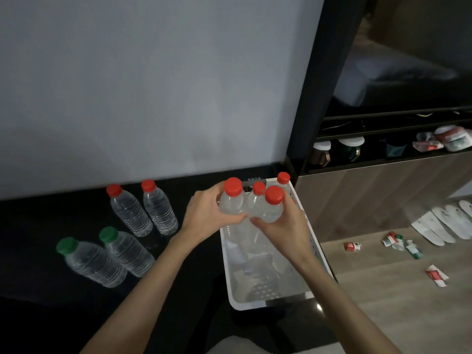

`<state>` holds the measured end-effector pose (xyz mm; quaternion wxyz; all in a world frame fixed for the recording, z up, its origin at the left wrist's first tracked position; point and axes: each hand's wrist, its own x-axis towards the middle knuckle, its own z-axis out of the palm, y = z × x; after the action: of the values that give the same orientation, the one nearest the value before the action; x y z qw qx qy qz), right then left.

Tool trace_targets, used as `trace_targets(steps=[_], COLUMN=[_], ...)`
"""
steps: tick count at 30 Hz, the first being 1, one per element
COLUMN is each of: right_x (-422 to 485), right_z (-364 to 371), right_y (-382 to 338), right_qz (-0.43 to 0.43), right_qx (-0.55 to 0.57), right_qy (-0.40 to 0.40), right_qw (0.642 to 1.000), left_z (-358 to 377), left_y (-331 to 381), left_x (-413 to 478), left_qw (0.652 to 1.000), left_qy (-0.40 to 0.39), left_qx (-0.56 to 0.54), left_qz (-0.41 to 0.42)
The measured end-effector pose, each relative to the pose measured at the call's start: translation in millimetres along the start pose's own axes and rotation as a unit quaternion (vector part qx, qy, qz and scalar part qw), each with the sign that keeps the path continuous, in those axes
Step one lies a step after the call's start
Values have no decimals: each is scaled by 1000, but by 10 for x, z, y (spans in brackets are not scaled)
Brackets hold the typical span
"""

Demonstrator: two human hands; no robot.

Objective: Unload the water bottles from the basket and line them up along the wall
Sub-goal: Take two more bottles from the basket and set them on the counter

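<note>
A: Nearest first?
B: Basket point(268, 301), white and perforated, on the right end of the black counter point(38, 251), holed floor showing at the near end.

A: Left of it?
B: Left green-cap point(95, 263) and right green-cap point(129, 251), clear bottles, standing just beside each other, well apart from the wall point(153, 85).

A: Hands?
B: Both over the basket's far half. Left hand point(207, 215) wrapped round the shoulder of left bottle point(231, 204), fingers curled behind, thumb in front. Right hand point(281, 229) gripping right bottle point(272, 212), thumb across the front. Red caps on both, the two bottles touching side by side, thumb tips nearly meeting.

A: Lifted out?
B: Cannot tell. Lower ends inside the basket walls.

A: More in there?
B: Third bottle point(258, 189) right behind the held pair, fourth bottle point(283, 178) at the far right corner, both red-capped and upright.

A: Farther back on the counter?
B: Left red-cap point(130, 213) and right red-cap point(159, 208), standing side by side near the wall, behind the green pair.

A: Off to the right?
B: Wood floor point(383, 315) with white slippers point(434, 228) in a row and small packets point(352, 246) scattered. Beyond, a dark shelf point(383, 162) with cups point(351, 146).
</note>
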<state>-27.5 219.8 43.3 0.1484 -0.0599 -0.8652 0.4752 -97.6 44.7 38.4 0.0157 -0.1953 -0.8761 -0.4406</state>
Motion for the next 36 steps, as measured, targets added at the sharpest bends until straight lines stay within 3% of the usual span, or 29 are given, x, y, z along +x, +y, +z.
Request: trace_targets(steps=[4, 11, 16, 28, 36], right_x=[97, 134, 16, -896, -1553], right_z=[-291, -543, -403, 1128, 2328], right_y=[-271, -769, -1092, -1878, -2267], right_qz=[-44, -99, -121, -113, -90], right_qx=[-22, 51, 74, 79, 80], right_qy=[-48, -113, -144, -267, -307], right_qw=[998, 987, 979, 954, 944], left_z=[-194, -706, -1146, -2204, -2955], left_y=[228, 581, 545, -440, -1321], left_x=[-97, -475, -832, -2201, -3085], left_qw=[998, 991, 992, 989, 976], left_qy=[53, 119, 122, 124, 143], left_qx=[-29, -55, -23, -16, -25], left_qz=[0, -6, -21, -81, -164])
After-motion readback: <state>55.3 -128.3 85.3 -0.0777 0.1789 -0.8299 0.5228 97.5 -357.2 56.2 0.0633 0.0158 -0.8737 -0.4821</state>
